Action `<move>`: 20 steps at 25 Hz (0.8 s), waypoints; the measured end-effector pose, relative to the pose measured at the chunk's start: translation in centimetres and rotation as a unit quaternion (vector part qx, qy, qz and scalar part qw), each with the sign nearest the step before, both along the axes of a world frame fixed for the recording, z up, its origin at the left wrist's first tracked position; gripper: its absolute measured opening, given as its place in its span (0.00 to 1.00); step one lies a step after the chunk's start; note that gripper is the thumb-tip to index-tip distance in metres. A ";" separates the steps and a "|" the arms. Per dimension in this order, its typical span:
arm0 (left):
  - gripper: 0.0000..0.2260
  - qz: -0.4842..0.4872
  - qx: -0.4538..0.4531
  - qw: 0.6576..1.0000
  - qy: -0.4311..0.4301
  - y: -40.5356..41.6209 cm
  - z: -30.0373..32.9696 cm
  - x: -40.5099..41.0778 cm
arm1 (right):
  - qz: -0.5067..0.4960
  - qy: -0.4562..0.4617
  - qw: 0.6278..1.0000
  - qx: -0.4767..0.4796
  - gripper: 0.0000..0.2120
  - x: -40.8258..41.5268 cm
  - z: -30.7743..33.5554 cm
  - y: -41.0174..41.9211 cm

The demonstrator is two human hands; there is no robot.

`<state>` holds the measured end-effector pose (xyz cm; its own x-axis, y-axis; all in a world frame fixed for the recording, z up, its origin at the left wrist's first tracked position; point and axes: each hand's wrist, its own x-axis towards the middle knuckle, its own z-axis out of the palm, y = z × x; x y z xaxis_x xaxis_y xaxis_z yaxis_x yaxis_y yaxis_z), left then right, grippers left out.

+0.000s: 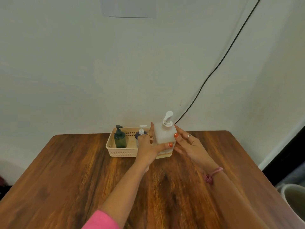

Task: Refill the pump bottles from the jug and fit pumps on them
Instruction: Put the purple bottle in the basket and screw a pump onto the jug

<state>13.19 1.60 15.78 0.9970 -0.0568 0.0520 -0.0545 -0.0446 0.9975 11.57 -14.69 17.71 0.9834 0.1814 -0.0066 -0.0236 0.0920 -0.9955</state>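
Wooden table (82, 171) against pale wall (66, 71)

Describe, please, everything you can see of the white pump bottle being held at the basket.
The white pump bottle is a squarish, frosted, plastic-looking body with a white pump head fitted on top, nozzle pointing up and away. It stands upright at the right end of the beige basket. The left hand grips its left side, thumb across the front; the right hand touches its right side with its thumb.
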 end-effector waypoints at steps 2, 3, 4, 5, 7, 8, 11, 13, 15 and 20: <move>0.40 0.018 0.020 0.999 0.017 -1.0 -1.3 1.2 | -0.006 0.004 1.000 0.000 0.23 1.2 -0.9 -0.3; 0.40 0.030 0.027 0.999 0.028 -1.4 -1.9 1.8 | -0.013 0.004 1.000 -0.006 0.23 1.9 -1.5 -0.6; 0.40 0.039 0.028 0.998 0.040 -1.8 -2.7 2.4 | -0.021 0.002 1.000 -0.015 0.22 2.6 -2.1 -0.8; 0.38 0.042 0.022 0.998 0.052 -2.2 -3.2 2.9 | -0.029 -0.002 0.999 -0.027 0.22 3.4 -2.8 -1.0; 0.33 0.037 0.006 0.996 0.075 -2.9 -4.0 4.1 | -0.042 -0.002 0.998 -0.039 0.23 4.9 -4.0 -1.4; 0.29 0.033 0.007 0.996 0.083 -3.1 -4.3 4.6 | -0.048 0.005 0.998 -0.035 0.23 5.7 -4.6 -1.7; 0.22 0.008 0.025 0.994 0.109 -3.7 -5.1 6.9 | -0.060 0.016 0.997 -0.038 0.23 8.2 -6.1 -2.5; 0.20 -0.013 0.037 0.992 0.122 -3.8 -6.0 8.6 | -0.062 0.021 0.997 -0.048 0.22 9.7 -7.0 -2.9; 0.20 -0.040 0.055 0.990 0.127 -3.9 -7.3 10.4 | -0.063 0.030 0.996 -0.047 0.20 11.0 -7.8 -3.4; 0.19 -0.061 0.061 0.984 0.157 -5.1 -9.4 13.1 | -0.076 0.073 0.994 -0.039 0.20 14.0 -10.8 -4.5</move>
<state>26.29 -3.51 6.35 0.9482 -0.1632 -0.2725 0.2436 -0.1768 0.9536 25.60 -19.20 6.94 0.9870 0.0242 -0.1591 -0.1598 0.0282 -0.9867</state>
